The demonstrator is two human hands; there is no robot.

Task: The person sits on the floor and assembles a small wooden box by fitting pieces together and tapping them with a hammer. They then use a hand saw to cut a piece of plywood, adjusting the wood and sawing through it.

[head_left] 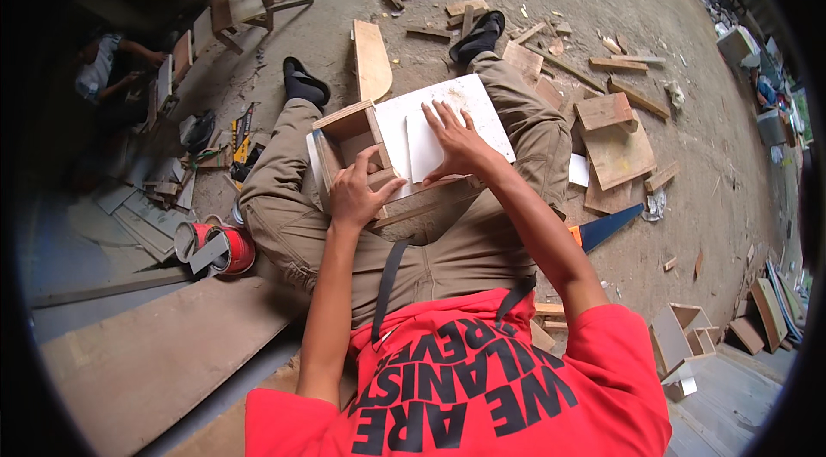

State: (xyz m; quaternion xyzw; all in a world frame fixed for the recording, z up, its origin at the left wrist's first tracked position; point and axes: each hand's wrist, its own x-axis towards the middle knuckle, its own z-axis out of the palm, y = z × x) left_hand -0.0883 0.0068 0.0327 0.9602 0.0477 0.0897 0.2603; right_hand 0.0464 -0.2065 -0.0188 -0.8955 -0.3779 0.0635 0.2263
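Between my legs lies a white board (490,118) with dust and chips on it. A small open wooden box (344,126) with bare plywood edges stands on its left part. My left hand (354,193) grips the near corner of the box, fingers bent over its wall and thumb stretched along the edge. My right hand (456,144) presses down with spread fingers on a smaller white panel (419,147), which lies on the board beside the box. That hand hides part of the small panel.
A handsaw (609,225) lies right of my thigh, near plywood offcuts (618,151). Red cans (231,250) stand at left by a long board (163,354). A plywood piece with a rounded corner (370,61) stands beyond the box. Another person (101,70) works at far left.
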